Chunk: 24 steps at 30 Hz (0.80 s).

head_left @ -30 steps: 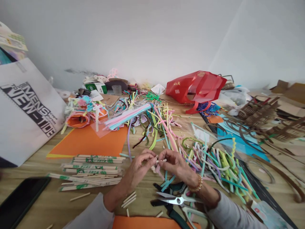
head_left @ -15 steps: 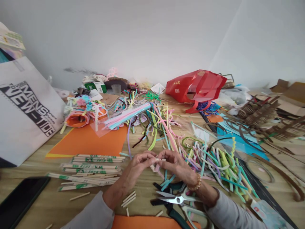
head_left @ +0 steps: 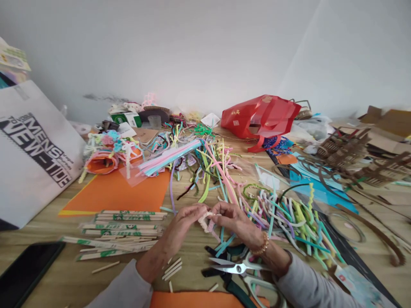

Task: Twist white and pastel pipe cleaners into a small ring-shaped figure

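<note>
A cream fuzzy pipe cleaner, curled into a small loop, is between my hands above the table, with a pale pink strand hanging by it. My right hand, wearing a beaded bracelet, pinches the loop between thumb and fingers. From the other side my left hand meets it, fingers pressed together at the loop's upper end; its thumb tip is partly hidden. Below my right hand lie open scissors on dark-handled pliers. Short cut sticks lie near my left wrist.
Paper-wrapped chopsticks and a phone lie at left, beside a large printed bag. Loose pipe cleaners are heaped at right. Behind are orange sheets, a red bag and brown woven baskets.
My left fingers have straightened and shifted slightly, so more of the cream loop shows. My right hand keeps its pinch. The whole view has shifted slightly.
</note>
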Tool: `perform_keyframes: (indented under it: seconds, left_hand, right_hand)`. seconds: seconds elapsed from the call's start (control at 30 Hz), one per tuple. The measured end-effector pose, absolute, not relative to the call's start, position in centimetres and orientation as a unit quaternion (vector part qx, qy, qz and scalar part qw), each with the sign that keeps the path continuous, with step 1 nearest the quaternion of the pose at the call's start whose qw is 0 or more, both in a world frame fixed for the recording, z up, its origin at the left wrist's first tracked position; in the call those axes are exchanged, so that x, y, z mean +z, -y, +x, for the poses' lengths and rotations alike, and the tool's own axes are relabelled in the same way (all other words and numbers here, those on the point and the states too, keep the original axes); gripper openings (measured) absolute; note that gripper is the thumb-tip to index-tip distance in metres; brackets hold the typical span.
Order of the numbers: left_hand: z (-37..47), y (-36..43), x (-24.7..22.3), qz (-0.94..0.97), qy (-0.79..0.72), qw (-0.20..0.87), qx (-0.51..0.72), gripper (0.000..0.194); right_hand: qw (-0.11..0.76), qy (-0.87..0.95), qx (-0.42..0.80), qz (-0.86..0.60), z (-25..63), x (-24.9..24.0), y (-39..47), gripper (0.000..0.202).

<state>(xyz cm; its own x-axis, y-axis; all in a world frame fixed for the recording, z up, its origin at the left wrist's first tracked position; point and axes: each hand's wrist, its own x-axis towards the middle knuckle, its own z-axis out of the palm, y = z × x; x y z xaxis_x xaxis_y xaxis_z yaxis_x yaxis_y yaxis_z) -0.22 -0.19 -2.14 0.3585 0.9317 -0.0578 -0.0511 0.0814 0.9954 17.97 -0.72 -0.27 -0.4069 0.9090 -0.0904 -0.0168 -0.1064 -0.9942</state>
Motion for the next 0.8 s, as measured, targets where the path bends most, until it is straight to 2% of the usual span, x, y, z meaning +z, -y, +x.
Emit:
perform_keyframes:
  seconds: [0.23, 0.63, 0.8]
  left_hand:
    - [0.3, 0.5, 0.3, 0.606, -0.402, 0.568, 0.385, 0.022]
    - [-0.2, 0.3, -1.0, 0.577, -0.387, 0.601, 0.395, 0.029]
    - [-0.1, 0.2, -0.7, 0.597, -0.389, 0.593, 0.375, 0.023]
  right_hand:
    - [0.366, 0.561, 0.634, -0.387, 18.0, -0.2, 0.8, 0.031]
    - [0.369, 0.562, 0.628, -0.392, 18.1, -0.3, 0.9, 0.03]
    - [0.372, 0.56, 0.638, -0.376, 18.1, -0.4, 0.7, 0.03]
